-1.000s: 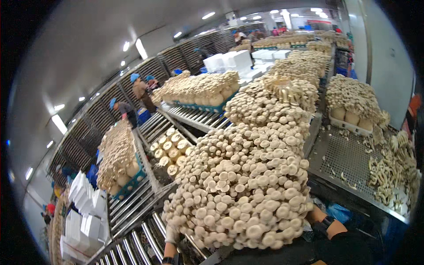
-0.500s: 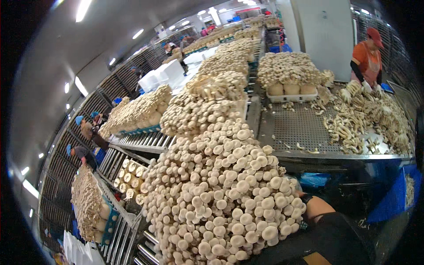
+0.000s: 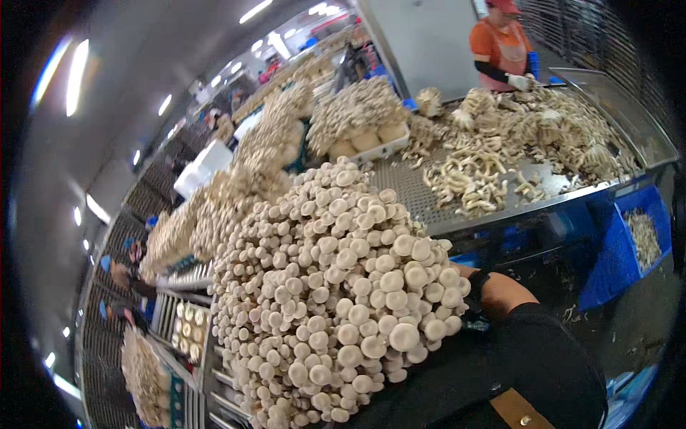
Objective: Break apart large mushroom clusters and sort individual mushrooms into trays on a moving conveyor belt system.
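Observation:
A large mass of pale beige round-capped mushrooms [image 3: 336, 300] fills the middle of the view, close in front of me. Along its right side runs my right forearm, with a dark band at the wrist; my right hand [image 3: 466, 272] disappears behind the caps, so its fingers cannot be seen. A bit of teal edge [image 3: 477, 325] shows below the caps there, perhaps from a crate under them. My left hand does not appear; the mushrooms cover that side.
Beyond stands a perforated metal table [image 3: 404, 187] with loose mushrooms [image 3: 564, 136], where a co-worker [image 3: 504, 50] in orange stands. A white crate [image 3: 382, 149] of mushrooms sits on its left. Roller conveyors [image 3: 187, 277] lie left; a blue bin [image 3: 629, 247] stands right.
My view has swung to the right, so the metal table and co-worker sit further left. The mushroom mass has shifted slightly left in view, and more of my right forearm shows.

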A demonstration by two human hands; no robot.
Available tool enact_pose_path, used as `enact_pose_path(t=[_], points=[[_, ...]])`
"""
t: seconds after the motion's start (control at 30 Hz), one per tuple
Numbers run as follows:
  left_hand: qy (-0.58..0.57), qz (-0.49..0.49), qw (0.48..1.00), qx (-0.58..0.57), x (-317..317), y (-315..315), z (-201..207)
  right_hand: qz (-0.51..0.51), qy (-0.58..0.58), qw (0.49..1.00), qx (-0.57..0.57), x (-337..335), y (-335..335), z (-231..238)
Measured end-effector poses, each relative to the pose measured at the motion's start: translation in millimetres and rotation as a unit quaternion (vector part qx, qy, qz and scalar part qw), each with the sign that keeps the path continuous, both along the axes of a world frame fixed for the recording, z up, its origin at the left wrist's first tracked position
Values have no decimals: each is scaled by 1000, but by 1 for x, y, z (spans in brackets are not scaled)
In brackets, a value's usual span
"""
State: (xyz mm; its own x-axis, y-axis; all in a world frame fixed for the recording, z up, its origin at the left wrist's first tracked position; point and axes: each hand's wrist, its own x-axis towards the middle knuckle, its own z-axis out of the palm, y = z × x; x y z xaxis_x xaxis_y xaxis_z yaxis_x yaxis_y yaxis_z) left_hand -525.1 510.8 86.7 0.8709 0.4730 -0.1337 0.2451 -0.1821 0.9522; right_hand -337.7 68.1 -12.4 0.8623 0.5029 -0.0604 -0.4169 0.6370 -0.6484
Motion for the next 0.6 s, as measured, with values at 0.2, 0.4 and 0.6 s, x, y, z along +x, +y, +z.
enact_pose_path(t=[0.2,0.4,0.6], points=[[18,-48,999,-18,128,-36,-19,-90,1,995,-35,83,-75,-25],[18,-59,995,-80,202,-9,-80,-143,-23,987,-72,164,-70,-38],[17,-77,981,-175,249,4,-155,-190,-31,975,-114,202,-71,-77]])
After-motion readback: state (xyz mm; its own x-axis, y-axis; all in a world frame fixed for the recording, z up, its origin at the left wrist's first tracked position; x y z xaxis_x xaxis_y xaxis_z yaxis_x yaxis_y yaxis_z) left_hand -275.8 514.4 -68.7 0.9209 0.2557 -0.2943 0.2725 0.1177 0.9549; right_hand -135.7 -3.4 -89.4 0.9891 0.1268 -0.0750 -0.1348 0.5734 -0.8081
